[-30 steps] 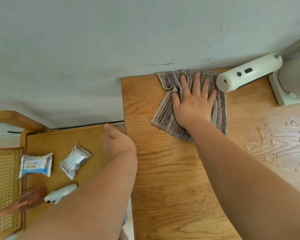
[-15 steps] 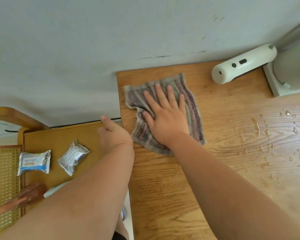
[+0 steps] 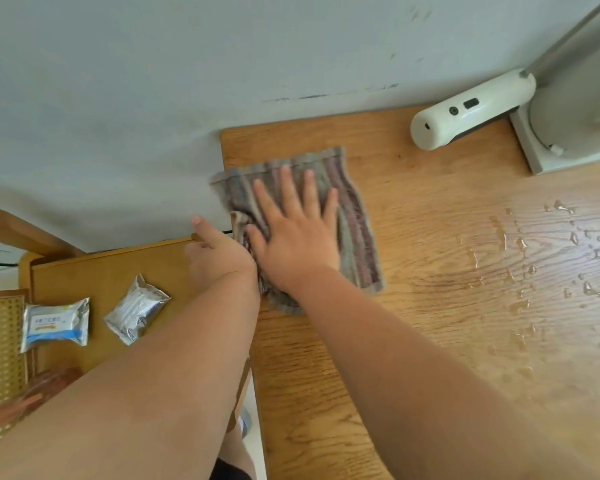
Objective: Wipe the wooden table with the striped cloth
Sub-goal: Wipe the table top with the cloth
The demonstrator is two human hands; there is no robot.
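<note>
The striped grey-and-maroon woven cloth (image 3: 359,244) lies flat on the light oak wooden table (image 3: 413,216) at its far left corner, with its left margin reaching the table edge. One second earlier it was against the wall edge, just beside the white cylindrical plastic device (image 3: 465,114). It has since been drawn left and toward the person, and is now well apart from that device.

The right hand (image 3: 298,237) presses down on the cloth. Its grip is spread, with straight fingers and palm flat, and nothing is pinched. The left hand (image 3: 219,258) has stayed at the far corner of the lower honey-coloured wooden side table (image 3: 101,271), forefinger extended and the other fingers loosely curled, holding nothing.

Assessment: the sweep has covered the far left section only. The scattered clear water droplets (image 3: 551,271) on the right half of the table are in the same place in all three views — that area remains to be wiped. The next pass probably needs to travel right, clear of the grey stand base (image 3: 541,157).

Two silver foil packets (image 3: 137,308) lie on the side table.
</note>
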